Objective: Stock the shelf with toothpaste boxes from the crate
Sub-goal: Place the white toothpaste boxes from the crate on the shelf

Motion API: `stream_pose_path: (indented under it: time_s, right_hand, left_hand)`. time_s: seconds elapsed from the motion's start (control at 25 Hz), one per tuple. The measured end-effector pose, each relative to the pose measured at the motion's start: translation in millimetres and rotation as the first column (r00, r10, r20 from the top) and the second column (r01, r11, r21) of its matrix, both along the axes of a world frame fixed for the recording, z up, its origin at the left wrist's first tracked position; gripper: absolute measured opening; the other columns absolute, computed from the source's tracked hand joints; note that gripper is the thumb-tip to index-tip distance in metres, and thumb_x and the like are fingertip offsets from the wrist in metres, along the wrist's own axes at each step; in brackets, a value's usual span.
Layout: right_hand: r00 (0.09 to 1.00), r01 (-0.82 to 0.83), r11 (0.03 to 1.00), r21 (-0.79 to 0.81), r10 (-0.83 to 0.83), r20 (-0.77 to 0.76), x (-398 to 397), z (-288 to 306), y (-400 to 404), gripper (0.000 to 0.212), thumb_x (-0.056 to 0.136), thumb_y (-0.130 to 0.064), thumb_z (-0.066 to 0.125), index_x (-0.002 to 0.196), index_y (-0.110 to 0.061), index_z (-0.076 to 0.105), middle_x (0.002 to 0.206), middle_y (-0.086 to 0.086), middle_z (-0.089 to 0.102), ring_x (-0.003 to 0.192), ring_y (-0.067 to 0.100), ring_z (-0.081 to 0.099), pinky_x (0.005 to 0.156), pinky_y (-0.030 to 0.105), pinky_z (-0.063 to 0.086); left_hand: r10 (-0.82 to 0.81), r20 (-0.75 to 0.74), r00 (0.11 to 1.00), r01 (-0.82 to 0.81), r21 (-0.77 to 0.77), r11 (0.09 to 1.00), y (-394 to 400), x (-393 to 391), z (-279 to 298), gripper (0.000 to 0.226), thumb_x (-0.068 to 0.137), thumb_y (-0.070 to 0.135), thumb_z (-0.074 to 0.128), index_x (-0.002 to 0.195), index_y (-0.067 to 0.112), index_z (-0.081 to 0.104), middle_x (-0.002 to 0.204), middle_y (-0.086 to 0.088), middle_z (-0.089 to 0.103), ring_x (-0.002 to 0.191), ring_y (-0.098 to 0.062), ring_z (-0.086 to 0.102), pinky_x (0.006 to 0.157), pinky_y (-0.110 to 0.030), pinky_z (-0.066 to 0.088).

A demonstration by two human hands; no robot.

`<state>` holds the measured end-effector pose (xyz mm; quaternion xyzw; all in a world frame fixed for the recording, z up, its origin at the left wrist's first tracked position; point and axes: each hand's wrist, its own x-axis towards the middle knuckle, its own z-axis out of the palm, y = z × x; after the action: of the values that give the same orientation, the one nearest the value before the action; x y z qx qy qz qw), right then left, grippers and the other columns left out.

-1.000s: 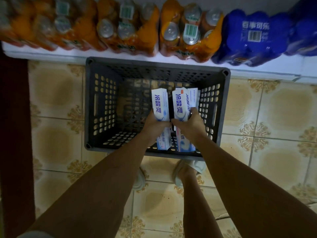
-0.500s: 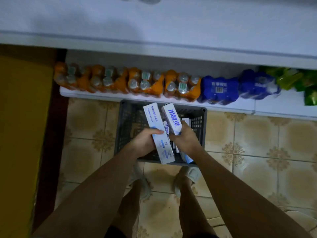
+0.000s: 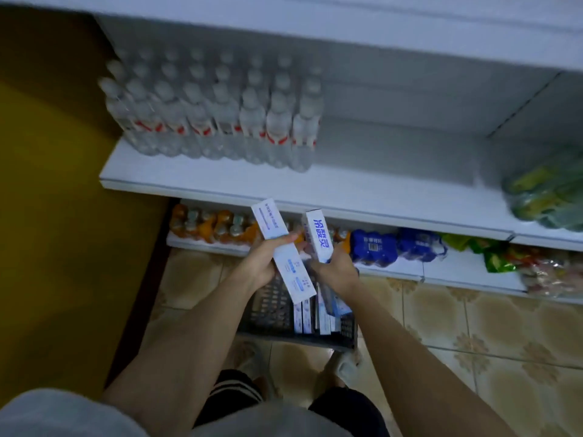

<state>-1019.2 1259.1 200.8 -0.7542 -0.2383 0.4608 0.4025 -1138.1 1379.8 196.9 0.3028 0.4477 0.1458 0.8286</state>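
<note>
- Dim shop aisle, patterned tile floor (image 3: 492, 329), white shelf (image 3: 362, 184) at mid height with a bare stretch just right of the water bottles (image 3: 214, 108).
- Since a second ago: risen from a close look down into the crate (image 3: 271, 313) to a stance facing that shelf; both hands now well above the crate instead of inside it.
- Meaning for the task, as a judgement: boxes picked, carry under way, placing not yet begun; bare stretch right of the water bottles the likely spot.
- Left hand (image 3: 258, 263): fingers and thumb wrapped round the middle of one toothpaste box (image 3: 277, 244), long axis tilted, upper end toward the shelf edge.
- Right hand (image 3: 337, 269): clasping a second toothpaste box (image 3: 318, 234), blue lettering up, more upright; possibly further boxes under the palm, hard to tell.
- Two held boxes just beside each other, below the front edge of the shelf, not touching it.
- More boxes (image 3: 312, 316) standing in the crate, right side, directly under the hands.
- Both forearms stretched forward and converging over the crate.
- Orange drink packs (image 3: 214, 225) and blue packs (image 3: 372, 247) on the lowest level, behind the crate.
</note>
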Motion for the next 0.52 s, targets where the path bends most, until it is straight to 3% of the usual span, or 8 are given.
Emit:
stream_pose_path:
  time_s: [0.08, 0.16, 0.24, 0.32, 0.4, 0.52]
  right_hand:
    - [0.997, 0.042, 0.999, -0.024, -0.040, 0.061, 4, 34, -1, 0.029, 0.084, -0.014, 0.072, 0.110, -0.011, 0.059, 0.092, 0.003, 0.066, 0.082, 0.014, 0.063, 0.063, 0.023, 0.047]
    - [0.996, 0.046, 0.999, -0.007, -0.046, 0.075, 7, 63, 1, 0.031, 0.082, -0.016, 0.074, 0.108, -0.009, 0.058, 0.090, 0.005, 0.067, 0.077, 0.013, 0.064, 0.060, 0.023, 0.049]
    - [0.996, 0.013, 1.000, 0.003, -0.013, 0.087, 6, 95, 9, 0.039, 0.084, -0.022, 0.074, 0.115, -0.010, 0.053, 0.097, 0.004, 0.066, 0.077, 0.008, 0.063, 0.055, 0.015, 0.048]
    - [0.996, -0.008, 0.999, 0.031, 0.005, 0.093, 2, 121, 16, 0.049, 0.084, -0.032, 0.075, 0.121, -0.014, 0.049, 0.112, 0.003, 0.065, 0.091, 0.011, 0.066, 0.067, 0.021, 0.053]
    - [0.991, -0.006, 0.998, 0.056, -0.002, 0.131, 0, 146, 22, 0.054, 0.081, -0.038, 0.076, 0.121, -0.016, 0.048, 0.115, 0.001, 0.065, 0.096, 0.013, 0.067, 0.076, 0.029, 0.057]
    - [0.972, -0.027, 0.999, 0.032, 0.018, 0.232, -3, 179, 24, 0.055, 0.077, -0.037, 0.080, 0.116, -0.018, 0.046, 0.104, -0.007, 0.065, 0.085, 0.005, 0.067, 0.063, 0.018, 0.051]
  left_hand:
    - [0.037, -0.064, 0.997, -0.028, 0.137, 0.990, 5, -3, 29, 0.046, 0.077, 0.005, 0.078, 0.118, 0.009, 0.057, 0.103, -0.011, 0.071, 0.092, -0.027, 0.071, 0.071, -0.038, 0.057]
    - [0.012, -0.080, 0.997, 0.001, 0.165, 0.986, 11, -1, 58, 0.043, 0.081, 0.016, 0.077, 0.118, 0.013, 0.055, 0.107, -0.011, 0.069, 0.100, -0.029, 0.067, 0.081, -0.041, 0.054]
    - [-0.005, 0.014, 1.000, 0.003, 0.088, 0.996, 19, 3, 87, 0.024, 0.091, 0.020, 0.064, 0.112, 0.013, 0.055, 0.096, -0.011, 0.065, 0.091, -0.028, 0.062, 0.084, -0.041, 0.050]
    - [-0.031, 0.163, 0.986, 0.025, 0.039, 0.999, 27, 4, 110, 0.014, 0.095, 0.015, 0.055, 0.108, 0.011, 0.057, 0.094, -0.013, 0.067, 0.087, -0.028, 0.063, 0.084, -0.041, 0.051]
    - [-0.065, 0.267, 0.961, 0.053, 0.051, 0.997, 35, 7, 121, 0.022, 0.095, 0.010, 0.056, 0.116, 0.003, 0.058, 0.116, -0.021, 0.067, 0.098, -0.033, 0.065, 0.085, -0.044, 0.054]
    - [-0.032, 0.298, 0.954, 0.019, 0.046, 0.999, 42, 9, 136, 0.049, 0.089, 0.004, 0.064, 0.134, -0.001, 0.045, 0.128, -0.025, 0.062, 0.108, -0.038, 0.066, 0.078, -0.048, 0.057]
